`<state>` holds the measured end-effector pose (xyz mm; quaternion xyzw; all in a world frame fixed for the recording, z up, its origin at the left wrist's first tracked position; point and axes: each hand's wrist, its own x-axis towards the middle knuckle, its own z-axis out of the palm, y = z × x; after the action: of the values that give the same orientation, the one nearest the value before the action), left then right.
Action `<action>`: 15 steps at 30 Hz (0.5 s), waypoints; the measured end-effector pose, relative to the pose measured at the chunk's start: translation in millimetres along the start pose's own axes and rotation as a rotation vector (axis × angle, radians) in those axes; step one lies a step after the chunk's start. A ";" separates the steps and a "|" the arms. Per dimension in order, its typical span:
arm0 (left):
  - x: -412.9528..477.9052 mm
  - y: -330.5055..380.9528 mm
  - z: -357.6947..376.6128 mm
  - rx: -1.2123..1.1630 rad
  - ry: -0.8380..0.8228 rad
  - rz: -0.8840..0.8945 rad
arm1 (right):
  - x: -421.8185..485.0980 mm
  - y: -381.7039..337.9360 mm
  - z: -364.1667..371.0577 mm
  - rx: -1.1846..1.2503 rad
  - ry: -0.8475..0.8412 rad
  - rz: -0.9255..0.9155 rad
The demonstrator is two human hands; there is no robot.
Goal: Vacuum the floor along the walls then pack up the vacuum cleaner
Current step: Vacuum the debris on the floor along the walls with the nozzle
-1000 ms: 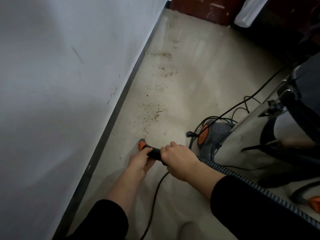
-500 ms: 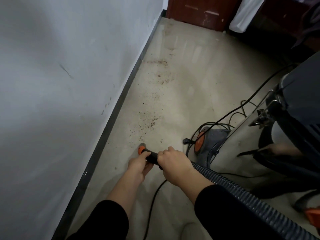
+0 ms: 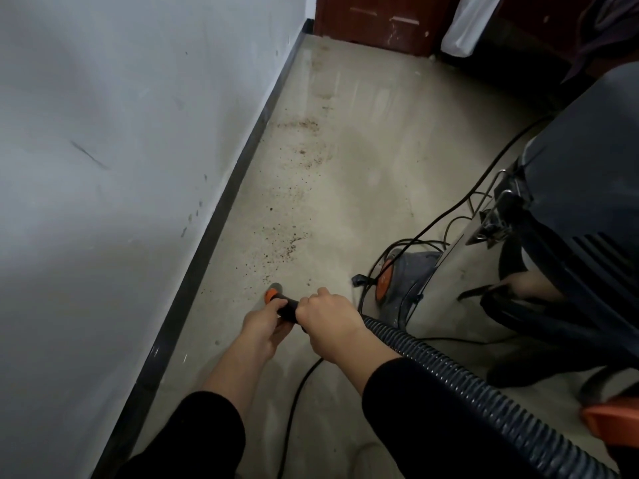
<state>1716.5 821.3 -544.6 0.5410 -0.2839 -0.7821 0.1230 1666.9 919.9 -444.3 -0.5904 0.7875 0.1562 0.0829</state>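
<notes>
Grip: left hand (image 3: 262,323) and right hand (image 3: 328,323) both wrap the nozzle (image 3: 283,301), right just behind left.
Nozzle: tip on floor (image 3: 373,160), near baseboard (image 3: 207,243).
Debris (image 3: 290,243): beyond tip, along baseboard.
Risk: power cord (image 3: 297,402) trailing away from baseboard could snag the hose (image 3: 449,385), jerking the tip off line.

Only bits of the person showing are two plain black sleeves, the left sleeve (image 3: 193,433) ending close to the elbow and the right sleeve (image 3: 415,409) stopping partway down the forearm, with the left hand (image 3: 264,323) and right hand (image 3: 328,316) both bare.
</notes>
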 end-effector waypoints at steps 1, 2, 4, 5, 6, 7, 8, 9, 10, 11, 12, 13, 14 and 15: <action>1.5 -0.2 0.4 0.006 -0.003 -0.001 | 0.3 0.8 0.7 0.000 0.003 0.004; 2.9 -0.2 1.0 0.009 -0.006 0.000 | 0.6 1.3 1.1 0.000 0.006 0.007; 5.8 -0.7 1.3 0.011 -0.010 0.005 | 1.2 2.4 1.0 0.007 0.009 0.009; 7.0 -1.0 0.9 0.013 -0.010 0.008 | 1.6 2.5 1.2 0.011 0.009 0.010; 7.2 -1.2 0.8 0.015 -0.009 0.009 | 1.9 2.9 1.1 0.013 0.010 0.009; 7.1 -1.4 0.1 0.017 -0.009 0.009 | 2.1 2.5 1.3 0.013 0.010 0.006; 6.8 -1.7 -1.0 0.016 -0.009 0.009 | 2.0 1.6 1.4 0.014 0.010 0.003; 6.9 -2.2 -2.5 0.014 -0.010 0.009 | 1.7 0.5 1.5 0.013 0.010 -0.001; 6.8 -2.8 -4.1 0.010 -0.011 0.009 | 1.6 -0.7 1.7 0.010 0.011 -0.003; 6.7 -3.4 -5.8 0.006 -0.014 0.009 | 1.3 -1.7 2.0 0.010 0.012 -0.005; 6.1 -4.0 -7.4 0.002 -0.016 0.009 | 0.9 -2.9 2.1 0.012 0.013 -0.005; 5.8 -4.4 -9.4 -0.004 -0.016 0.009 | 0.7 -4.3 2.2 0.015 0.017 -0.007; 5.4 -4.4 -11.3 -0.008 -0.011 0.009 | 0.6 -5.9 2.2 0.015 0.022 -0.010; 5.0 -4.3 -13.6 -0.010 -0.004 0.011 | 0.7 -7.8 2.3 0.014 0.026 -0.015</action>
<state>1727.5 818.1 -554.4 0.5372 -0.2831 -0.7839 0.1293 1674.0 918.1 -447.8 -0.5975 0.7853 0.1425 0.0781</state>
